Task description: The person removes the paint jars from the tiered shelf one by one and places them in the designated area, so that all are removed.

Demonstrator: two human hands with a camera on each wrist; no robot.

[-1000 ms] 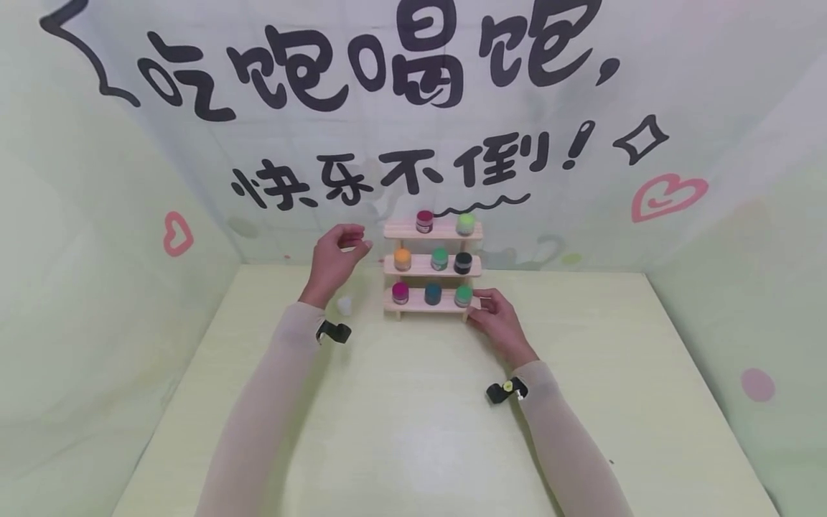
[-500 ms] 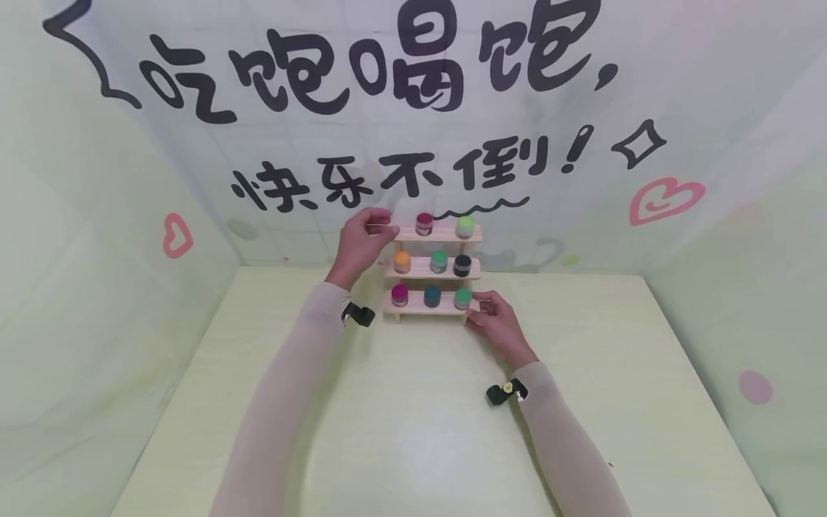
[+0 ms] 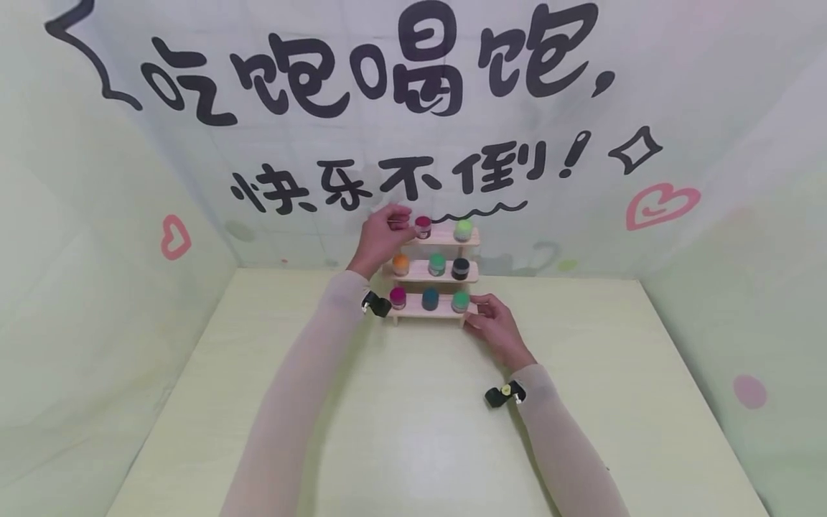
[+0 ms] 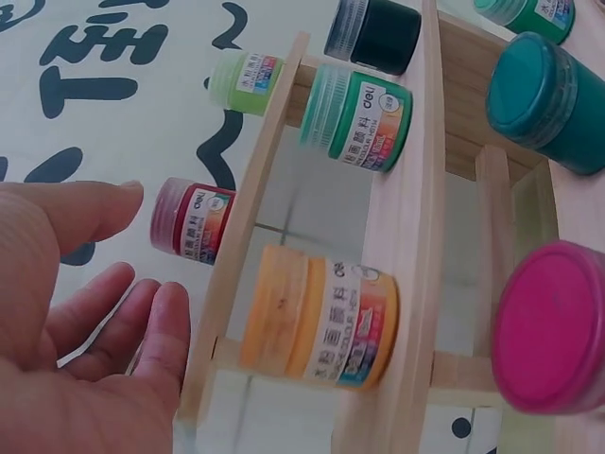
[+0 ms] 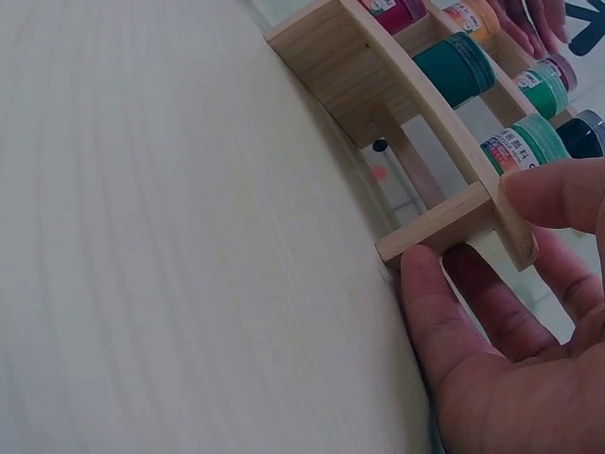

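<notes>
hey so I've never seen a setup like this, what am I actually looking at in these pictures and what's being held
There's no robot here: each grip is a person's bare hand. The wide picture comes from a camera worn on the head, looking forward and down. The close-ups come from the left wrist camera and the right wrist camera. On the pale table stands a wooden rack with three shelves, carrying eight small jars in various colours. The right grip holds the right end of the rack's bottom shelf. The left grip is by the red jar on the top shelf, with a gap between them in the close-up, and holds nothing that I can see.
</notes>
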